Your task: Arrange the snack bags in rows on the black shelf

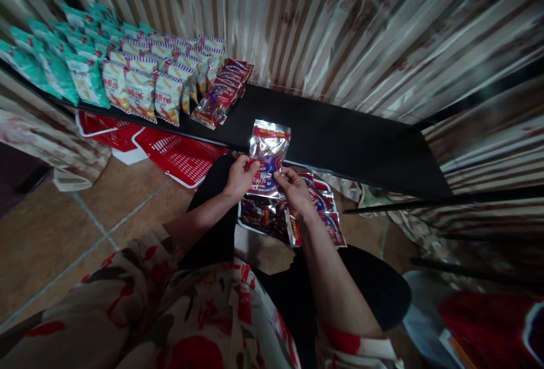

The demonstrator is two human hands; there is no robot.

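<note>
Red-and-silver foil packet point(268, 145) between the hands, above the near edge of the black shelf point(340, 136) — long axis pointing away from the body. Left hand point(240, 179) pinches its left edge, right hand point(296, 192) the lower right; thumbs on the face, fingers closed. Stacked red packets point(221, 97) lie ahead and left — left hand nearer them.

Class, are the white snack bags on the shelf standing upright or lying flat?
Upright: the white bags stand in rows on the black shelf, striped tops uppermost.
</note>
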